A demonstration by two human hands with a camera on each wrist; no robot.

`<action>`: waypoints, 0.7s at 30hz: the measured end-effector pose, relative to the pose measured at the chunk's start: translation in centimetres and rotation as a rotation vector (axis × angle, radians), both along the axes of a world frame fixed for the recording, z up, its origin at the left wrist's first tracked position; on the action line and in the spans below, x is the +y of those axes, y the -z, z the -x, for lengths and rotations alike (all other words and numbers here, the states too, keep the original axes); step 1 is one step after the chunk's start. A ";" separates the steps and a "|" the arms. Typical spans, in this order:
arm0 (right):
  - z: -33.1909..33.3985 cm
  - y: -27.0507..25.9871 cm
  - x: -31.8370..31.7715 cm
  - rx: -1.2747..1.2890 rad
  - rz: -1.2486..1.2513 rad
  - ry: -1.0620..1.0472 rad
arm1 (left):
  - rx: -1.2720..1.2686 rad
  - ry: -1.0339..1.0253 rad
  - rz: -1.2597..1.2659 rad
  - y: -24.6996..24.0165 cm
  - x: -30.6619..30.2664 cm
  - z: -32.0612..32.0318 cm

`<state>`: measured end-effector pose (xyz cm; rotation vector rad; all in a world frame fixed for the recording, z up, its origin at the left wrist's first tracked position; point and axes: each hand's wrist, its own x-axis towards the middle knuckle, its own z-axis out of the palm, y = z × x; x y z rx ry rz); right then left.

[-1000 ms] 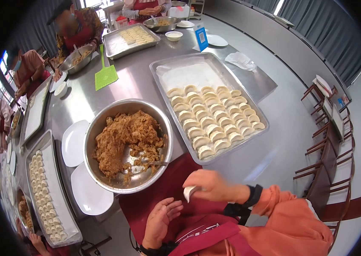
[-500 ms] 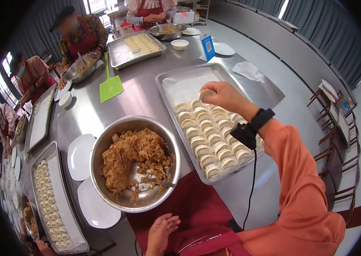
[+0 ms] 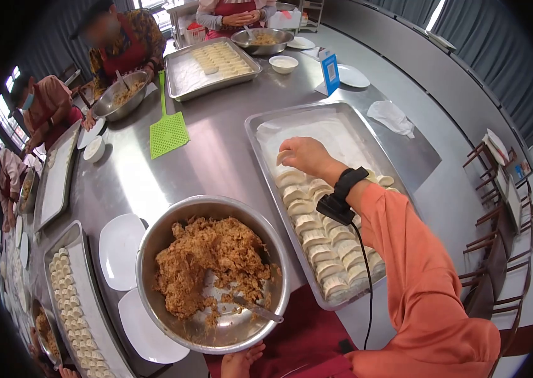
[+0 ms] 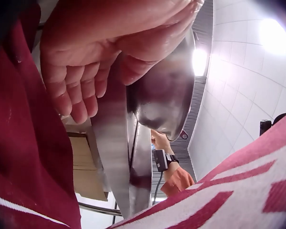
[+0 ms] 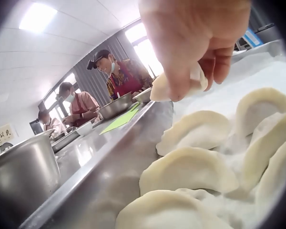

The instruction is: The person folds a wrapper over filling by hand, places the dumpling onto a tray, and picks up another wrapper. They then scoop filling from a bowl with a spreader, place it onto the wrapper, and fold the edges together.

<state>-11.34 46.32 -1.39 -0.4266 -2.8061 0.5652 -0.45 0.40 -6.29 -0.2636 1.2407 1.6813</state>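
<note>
A folded dumpling [image 5: 179,86] is pinched between thumb and fingers of my right hand [image 3: 309,155], over the far left part of the metal tray [image 3: 253,135]. Below it in the right wrist view, rows of dumplings [image 5: 188,170] lie on white paper, the pinched one just beyond the nearest row's end. Down by the near side of the steel bowl of filling [image 3: 213,264], my left hand [image 4: 100,52] has relaxed fingers and holds nothing; the head view shows only part of it.
A spoon handle [image 3: 260,310] rests in the bowl. Two white plates [image 3: 147,327] are left of it, beside another dumpling tray [image 3: 99,315]. A green swatter [image 3: 169,134], a blue sign [image 3: 328,72] and a crumpled sheet [image 3: 392,117] lie farther off. People work across the table.
My right hand has carried the dumpling from near the apron to the tray's far left part. My left hand appears lower in the head view, close to the bowl.
</note>
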 end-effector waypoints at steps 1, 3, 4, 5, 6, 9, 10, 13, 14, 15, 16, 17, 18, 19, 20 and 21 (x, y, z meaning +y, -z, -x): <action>0.4 0.4 0.2 -0.012 -0.009 -0.006 | 0.014 -0.009 0.004 0.0 0.1 0.1; 0.8 0.8 0.3 -0.060 0.021 0.001 | 0.011 -0.020 -0.031 1.0 -0.2 0.1; 1.0 1.0 0.4 -0.104 0.045 0.007 | 0.013 -0.030 -0.069 1.7 -0.6 0.0; 1.2 1.6 0.6 -0.108 0.047 0.007 | 0.028 -0.010 -0.040 2.4 -0.8 0.1; 1.4 2.2 0.8 -0.130 0.056 -0.018 | 0.024 -0.009 -0.038 3.0 -1.1 0.1; 1.3 2.6 0.9 -0.133 0.077 -0.055 | 0.021 -0.019 -0.085 3.6 -1.4 0.4; 1.3 2.6 0.8 -0.112 0.089 -0.070 | 0.014 -0.049 -0.043 3.6 -1.4 0.5; 1.3 2.6 0.9 -0.091 0.172 -0.081 | 0.039 -0.081 0.047 4.2 -1.5 0.4; 1.4 2.7 0.8 -0.094 0.172 -0.080 | 0.074 -0.084 0.096 4.8 -1.7 0.3; 1.5 2.7 0.5 -0.076 0.204 -0.078 | 0.071 -0.083 0.095 5.3 -2.0 0.2; 1.5 2.8 0.4 -0.057 0.235 -0.077 | -0.013 -0.141 0.060 6.0 -2.3 0.2; 1.5 2.7 0.2 -0.060 0.233 -0.077 | -0.097 -0.198 0.024 6.2 -2.4 0.3; 1.5 2.7 0.0 -0.071 0.207 -0.063 | -0.100 -0.200 0.023 6.4 -2.4 0.2; 1.5 2.6 -0.2 -0.082 0.180 -0.050 | -0.066 -0.189 0.023 6.5 -2.5 0.1; 1.5 2.7 -0.1 -0.083 0.178 -0.053 | -0.032 -0.179 0.022 6.4 -2.4 0.1; 1.5 2.7 -0.1 -0.079 0.168 -0.058 | -0.033 -0.182 0.021 6.2 -2.3 0.1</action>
